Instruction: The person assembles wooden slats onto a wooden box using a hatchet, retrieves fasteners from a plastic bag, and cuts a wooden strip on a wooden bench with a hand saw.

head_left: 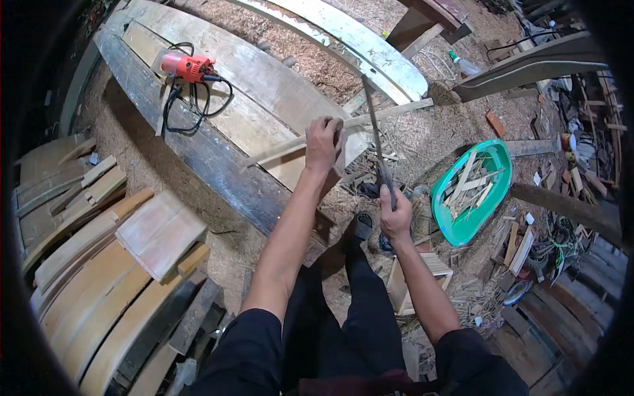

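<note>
My left hand (321, 142) is closed over a thin wooden strip (389, 115) and presses it down at the end of a wide workbench of planks (277, 86). The strip lies across the planks, and its right part sticks out past their end. In my right hand (395, 214) is the handle end of a long, narrow, dark blade (374, 122), its tip pointing up and away. The blade crosses the strip in view, right of my left hand; whether they touch I cannot tell. Seen nearly edge-on, its exact kind is unclear.
A red power tool (191, 67) with a coiled black cord rests on the planks. A green basin (472, 224) with wood slivers stands at right. Curved boards (99, 284) are stacked at lower left. A small slatted wooden piece (429, 269) and scraps lie on the sawdust-covered ground.
</note>
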`<state>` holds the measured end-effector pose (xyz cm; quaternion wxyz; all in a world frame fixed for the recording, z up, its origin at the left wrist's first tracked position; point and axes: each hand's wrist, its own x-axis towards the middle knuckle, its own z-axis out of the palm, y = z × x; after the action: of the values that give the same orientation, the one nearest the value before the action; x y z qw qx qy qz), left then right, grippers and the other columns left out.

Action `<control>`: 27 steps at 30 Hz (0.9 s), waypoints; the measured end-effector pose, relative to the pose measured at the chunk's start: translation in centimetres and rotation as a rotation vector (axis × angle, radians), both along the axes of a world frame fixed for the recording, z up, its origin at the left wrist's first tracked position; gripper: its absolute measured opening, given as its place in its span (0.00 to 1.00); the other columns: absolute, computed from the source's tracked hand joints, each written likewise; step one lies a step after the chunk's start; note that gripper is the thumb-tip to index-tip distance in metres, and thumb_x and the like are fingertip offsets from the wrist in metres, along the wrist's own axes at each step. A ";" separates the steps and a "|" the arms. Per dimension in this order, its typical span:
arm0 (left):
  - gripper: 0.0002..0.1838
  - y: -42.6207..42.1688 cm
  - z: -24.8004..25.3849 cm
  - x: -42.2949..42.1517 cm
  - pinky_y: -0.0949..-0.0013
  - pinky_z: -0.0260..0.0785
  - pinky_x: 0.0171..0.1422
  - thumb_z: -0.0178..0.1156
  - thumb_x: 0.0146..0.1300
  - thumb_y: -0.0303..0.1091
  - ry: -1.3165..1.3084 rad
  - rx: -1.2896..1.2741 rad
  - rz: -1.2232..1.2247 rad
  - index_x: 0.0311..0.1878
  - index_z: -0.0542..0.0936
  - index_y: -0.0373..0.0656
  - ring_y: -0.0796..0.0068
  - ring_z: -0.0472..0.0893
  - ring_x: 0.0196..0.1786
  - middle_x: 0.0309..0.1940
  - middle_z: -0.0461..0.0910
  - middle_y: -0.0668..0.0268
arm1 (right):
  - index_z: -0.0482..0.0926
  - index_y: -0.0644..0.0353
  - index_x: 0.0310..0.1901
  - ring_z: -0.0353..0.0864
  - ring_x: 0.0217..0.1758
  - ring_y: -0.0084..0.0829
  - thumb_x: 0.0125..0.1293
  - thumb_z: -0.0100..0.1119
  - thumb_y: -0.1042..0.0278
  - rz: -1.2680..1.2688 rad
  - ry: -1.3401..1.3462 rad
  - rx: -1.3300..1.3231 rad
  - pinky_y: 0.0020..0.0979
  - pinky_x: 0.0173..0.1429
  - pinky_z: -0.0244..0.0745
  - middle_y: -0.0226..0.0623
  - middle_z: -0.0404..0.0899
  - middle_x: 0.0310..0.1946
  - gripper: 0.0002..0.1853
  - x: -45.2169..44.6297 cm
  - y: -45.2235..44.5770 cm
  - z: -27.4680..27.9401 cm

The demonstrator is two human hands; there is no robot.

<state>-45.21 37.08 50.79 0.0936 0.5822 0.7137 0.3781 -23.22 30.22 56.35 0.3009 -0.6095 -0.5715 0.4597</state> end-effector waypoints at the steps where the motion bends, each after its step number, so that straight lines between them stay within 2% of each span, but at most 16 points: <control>1: 0.14 0.2 0.0 0.1 0.54 0.68 0.56 0.67 0.57 0.32 -0.022 0.002 0.007 0.47 0.82 0.43 0.51 0.77 0.50 0.45 0.78 0.55 | 0.75 0.63 0.29 0.62 0.22 0.20 0.72 0.58 0.53 0.031 -0.017 -0.004 0.31 0.27 0.61 0.30 0.65 0.16 0.21 0.2 0.6 -0.4; 5: 0.15 0.3 -0.6 0.0 0.51 0.66 0.60 0.67 0.57 0.33 -0.111 0.019 0.038 0.48 0.81 0.44 0.50 0.76 0.52 0.46 0.78 0.54 | 0.73 0.63 0.27 0.60 0.20 0.21 0.71 0.58 0.52 0.145 -0.019 -0.058 0.32 0.26 0.60 0.31 0.63 0.14 0.22 0.8 2.0 -1.0; 8: 0.18 1.2 0.0 0.0 0.49 0.58 0.68 0.64 0.58 0.35 -0.031 0.037 0.144 0.51 0.80 0.43 0.51 0.72 0.59 0.53 0.75 0.52 | 0.72 0.63 0.26 0.60 0.19 0.23 0.72 0.57 0.54 0.181 -0.012 -0.069 0.32 0.25 0.60 0.32 0.63 0.14 0.22 0.8 1.6 -2.9; 9: 0.23 1.4 -0.4 -0.1 0.44 0.47 0.75 0.59 0.63 0.40 0.045 -0.074 0.203 0.59 0.76 0.41 0.51 0.64 0.71 0.64 0.68 0.49 | 0.72 0.63 0.26 0.60 0.19 0.23 0.72 0.57 0.54 0.180 -0.006 -0.090 0.32 0.25 0.60 0.33 0.63 0.14 0.21 0.5 1.4 -3.0; 12: 0.29 2.6 -1.1 -0.1 0.43 0.38 0.79 0.54 0.67 0.44 0.302 -0.235 0.495 0.67 0.69 0.40 0.52 0.52 0.78 0.73 0.58 0.48 | 0.73 0.63 0.27 0.60 0.19 0.23 0.71 0.57 0.55 0.192 -0.019 -0.096 0.33 0.25 0.61 0.34 0.63 0.14 0.20 -0.1 0.9 -2.8; 13: 0.33 2.9 -1.0 0.1 0.41 0.35 0.79 0.51 0.68 0.47 0.254 -0.351 0.508 0.72 0.62 0.40 0.53 0.47 0.80 0.77 0.52 0.48 | 0.73 0.63 0.28 0.60 0.19 0.23 0.71 0.57 0.55 0.201 -0.021 -0.089 0.33 0.25 0.61 0.34 0.63 0.14 0.20 -0.2 1.0 -2.7; 17: 0.36 4.1 -1.1 0.8 0.36 0.35 0.77 0.47 0.71 0.51 0.245 -0.458 0.569 0.76 0.56 0.41 0.51 0.46 0.80 0.78 0.48 0.46 | 0.75 0.63 0.29 0.61 0.18 0.26 0.71 0.57 0.54 0.206 0.002 -0.123 0.34 0.25 0.60 0.36 0.64 0.14 0.19 -0.1 0.8 -3.6; 23: 0.36 4.1 -1.5 0.7 0.35 0.36 0.77 0.46 0.70 0.51 0.290 -0.494 0.569 0.76 0.56 0.43 0.54 0.46 0.81 0.79 0.46 0.50 | 0.74 0.63 0.27 0.62 0.18 0.25 0.72 0.56 0.54 0.198 -0.053 -0.115 0.34 0.25 0.60 0.35 0.64 0.13 0.21 -0.9 1.1 -3.1; 27: 0.36 4.1 -2.0 0.7 0.36 0.41 0.75 0.44 0.72 0.53 0.372 -0.513 0.577 0.77 0.54 0.44 0.54 0.46 0.81 0.79 0.47 0.50 | 0.73 0.63 0.25 0.62 0.18 0.23 0.72 0.55 0.54 0.194 0.008 -0.127 0.34 0.25 0.59 0.33 0.63 0.13 0.22 -1.3 1.6 -2.2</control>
<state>-44.56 41.20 48.81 -0.0045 0.3750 0.9229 0.0877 -24.52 31.86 54.14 0.2182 -0.5673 -0.5963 0.5245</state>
